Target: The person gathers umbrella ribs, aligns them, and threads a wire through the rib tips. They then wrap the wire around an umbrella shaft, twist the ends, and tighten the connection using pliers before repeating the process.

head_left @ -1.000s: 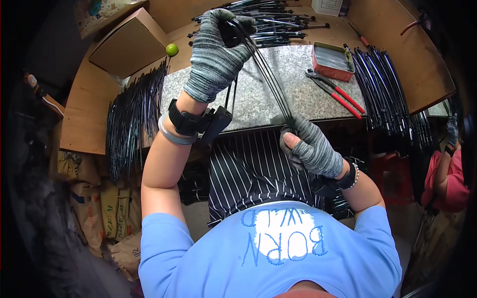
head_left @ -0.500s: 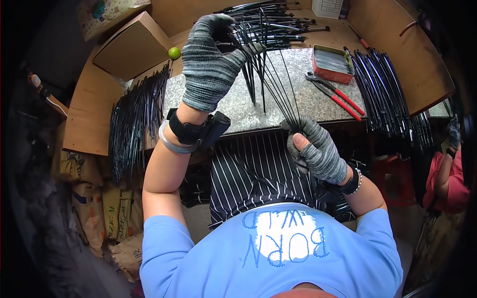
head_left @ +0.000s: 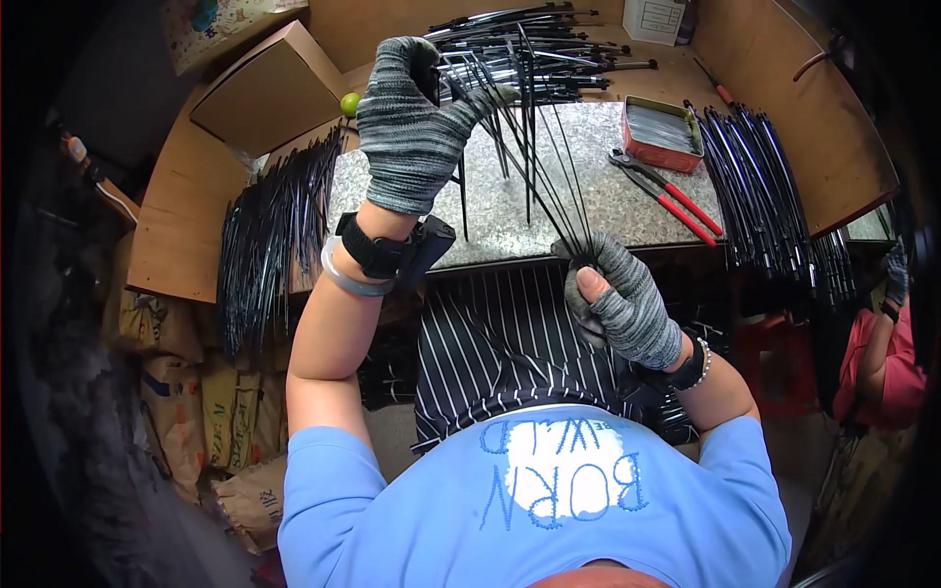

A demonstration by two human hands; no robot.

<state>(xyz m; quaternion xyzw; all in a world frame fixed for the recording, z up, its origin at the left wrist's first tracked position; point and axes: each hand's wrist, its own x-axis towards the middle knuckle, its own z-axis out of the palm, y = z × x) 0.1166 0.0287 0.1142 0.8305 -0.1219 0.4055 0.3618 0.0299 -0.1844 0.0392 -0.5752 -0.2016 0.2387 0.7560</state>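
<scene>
Several long, thin black strips (head_left: 545, 183), which look like cable ties, fan out between my two hands above the worktop. My left hand (head_left: 412, 137), in a striped grey knit glove, is raised over the worktop and closed around their upper parts. Some strips hang loose below its fingers. My right hand (head_left: 632, 304), gloved alike with a bare thumb tip, pinches the gathered lower ends near the worktop's front edge. Pliers (head_left: 667, 196) with red handles lie right of the strips. Behind them stands a red tin (head_left: 663, 147) holding pale thin pieces.
Bundles of black strips lie at the left (head_left: 274, 245), the right (head_left: 765, 186) and the back (head_left: 539, 59) of the speckled worktop (head_left: 490, 220). Wooden side panels (head_left: 833, 127) enclose it. A cardboard box (head_left: 265, 93) and a green ball (head_left: 350, 104) stand back left. Another person's arm (head_left: 882, 338) shows far right.
The loose strips below my left hand have spread and shifted, with one now hanging further left. My left hand has tilted slightly; my right hand keeps its pinch.
</scene>
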